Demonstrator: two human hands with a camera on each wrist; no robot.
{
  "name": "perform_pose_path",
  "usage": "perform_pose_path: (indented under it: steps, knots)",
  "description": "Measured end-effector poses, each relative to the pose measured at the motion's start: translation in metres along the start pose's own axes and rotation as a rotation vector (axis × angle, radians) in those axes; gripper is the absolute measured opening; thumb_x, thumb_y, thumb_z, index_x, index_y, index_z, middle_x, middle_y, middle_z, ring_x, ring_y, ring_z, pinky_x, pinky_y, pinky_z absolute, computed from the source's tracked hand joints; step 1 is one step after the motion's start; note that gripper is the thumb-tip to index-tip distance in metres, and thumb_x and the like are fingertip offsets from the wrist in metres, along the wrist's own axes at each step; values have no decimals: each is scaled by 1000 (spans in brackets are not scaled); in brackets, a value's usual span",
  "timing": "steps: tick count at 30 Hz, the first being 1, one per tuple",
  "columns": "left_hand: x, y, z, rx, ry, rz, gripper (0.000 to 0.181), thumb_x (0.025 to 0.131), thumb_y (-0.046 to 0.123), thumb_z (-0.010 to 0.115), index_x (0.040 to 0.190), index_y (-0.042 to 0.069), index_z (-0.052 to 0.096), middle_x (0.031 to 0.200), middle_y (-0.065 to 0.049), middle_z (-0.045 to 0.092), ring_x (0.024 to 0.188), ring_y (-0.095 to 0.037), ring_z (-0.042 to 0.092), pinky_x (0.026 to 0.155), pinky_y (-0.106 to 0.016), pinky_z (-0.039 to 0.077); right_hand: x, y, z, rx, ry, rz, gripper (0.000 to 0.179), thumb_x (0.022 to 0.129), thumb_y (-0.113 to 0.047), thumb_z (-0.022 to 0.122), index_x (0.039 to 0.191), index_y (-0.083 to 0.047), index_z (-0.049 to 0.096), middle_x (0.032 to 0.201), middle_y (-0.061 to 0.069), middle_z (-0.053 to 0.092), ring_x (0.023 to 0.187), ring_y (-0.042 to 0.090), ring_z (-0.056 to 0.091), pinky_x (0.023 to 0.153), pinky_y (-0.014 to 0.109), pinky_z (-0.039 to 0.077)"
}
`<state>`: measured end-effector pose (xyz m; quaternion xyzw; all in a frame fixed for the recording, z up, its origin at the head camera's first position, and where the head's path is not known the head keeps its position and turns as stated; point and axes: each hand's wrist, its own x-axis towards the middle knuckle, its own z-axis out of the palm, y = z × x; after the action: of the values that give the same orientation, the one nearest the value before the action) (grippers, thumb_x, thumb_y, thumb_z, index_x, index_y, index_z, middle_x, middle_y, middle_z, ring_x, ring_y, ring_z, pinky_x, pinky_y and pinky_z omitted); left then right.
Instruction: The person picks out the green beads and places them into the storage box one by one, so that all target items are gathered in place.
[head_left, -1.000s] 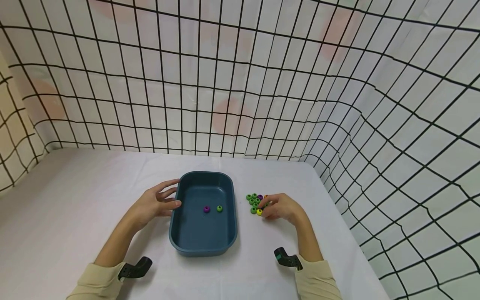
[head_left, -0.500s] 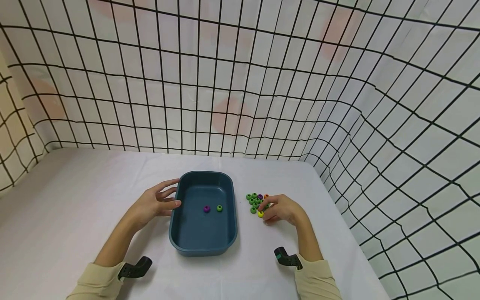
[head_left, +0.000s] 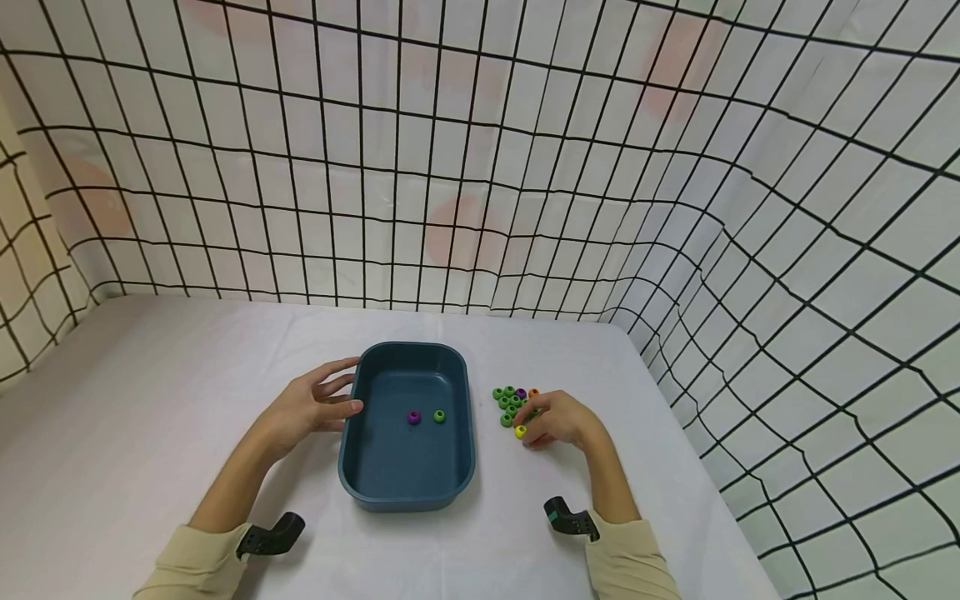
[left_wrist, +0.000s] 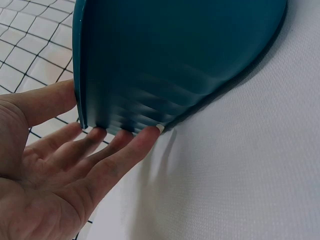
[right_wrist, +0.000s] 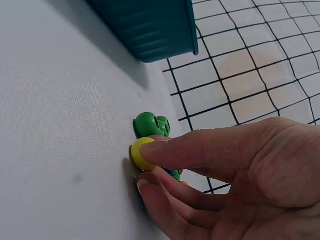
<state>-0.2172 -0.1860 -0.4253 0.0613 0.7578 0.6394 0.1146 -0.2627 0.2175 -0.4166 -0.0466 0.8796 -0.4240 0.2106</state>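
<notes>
Your right grip (head_left: 561,417) pinches small yellow bead (right_wrist: 138,155), low at counter (head_left: 495,550), apparently to part it from green beads (head_left: 505,402); your left grip (head_left: 303,408), fingers spread, touches tray (head_left: 408,471), likely steadying it; purple bead (head_left: 414,417), lone green bead (head_left: 439,416) lie inside.

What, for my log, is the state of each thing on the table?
Blue tray: upright, held at its side by the left hand.
Purple bead: inside the tray.
Green bead: inside the tray, apart from the purple.
Yellow bead: pinched by the right hand.
Other beads: clustered on the table, partly hidden.
</notes>
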Motion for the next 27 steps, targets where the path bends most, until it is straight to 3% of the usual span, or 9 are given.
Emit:
perform_pose_path:
  steps: [18, 23, 27]
  knots:
    - [1, 1, 1, 6, -1, 1, 77, 94, 15, 72, 160, 16, 31, 162, -24, 32, 140, -48, 44, 89, -45, 60, 2, -2, 0, -102, 51, 0, 20, 74, 3, 79, 92, -6, 76, 90, 6, 72, 73, 17, 65, 65, 28, 54]
    - [1, 2, 1, 10, 1, -3, 78, 94, 16, 73, 160, 16, 31, 162, -24, 32, 140, -48, 44, 89, -45, 60, 1, -5, 0, -102, 74, -13, 19, 74, 0, 80, 91, -6, 75, 101, 13, 73, 73, 17, 64, 65, 28, 55]
    - [0, 3, 1, 5, -1, -10, 78, 94, 16, 73, 160, 17, 31, 162, -23, 32, 141, -47, 44, 90, -46, 60, 0, -10, 2, -109, 93, -32, 15, 79, -1, 79, 93, -5, 73, 97, 14, 73, 71, 17, 64, 66, 30, 57]
